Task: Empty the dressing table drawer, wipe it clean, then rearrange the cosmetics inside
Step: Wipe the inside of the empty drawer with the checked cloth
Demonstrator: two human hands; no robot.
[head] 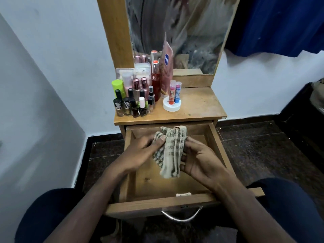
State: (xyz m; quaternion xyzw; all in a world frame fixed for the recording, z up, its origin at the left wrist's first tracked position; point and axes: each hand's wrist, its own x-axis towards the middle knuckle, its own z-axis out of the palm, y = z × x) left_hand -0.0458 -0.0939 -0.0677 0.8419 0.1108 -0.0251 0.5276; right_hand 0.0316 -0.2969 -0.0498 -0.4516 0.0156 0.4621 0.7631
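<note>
The wooden drawer (157, 202) of the dressing table is pulled out toward me, and its inside holds no cosmetics. Above it I hold a cream cloth with dark stripes (172, 151) between both hands. My left hand (140, 153) pinches its left side and my right hand (199, 160) grips its right side. The cloth hangs bunched over the drawer's middle. Several cosmetics stand on the tabletop's left half: nail polish bottles (133, 106), a green-capped bottle (117, 86), a red spray bottle (155, 79), a pink lotion tube (166, 67), lip balms (174, 92) on a white jar (171, 106).
The tabletop's (199, 104) right half is bare wood. A mirror (175, 32) rises behind it. A metal handle (182, 216) hangs on the drawer front. My knees flank the drawer. Dark floor lies right, white wall left, and blue fabric (280, 23) hangs at the upper right.
</note>
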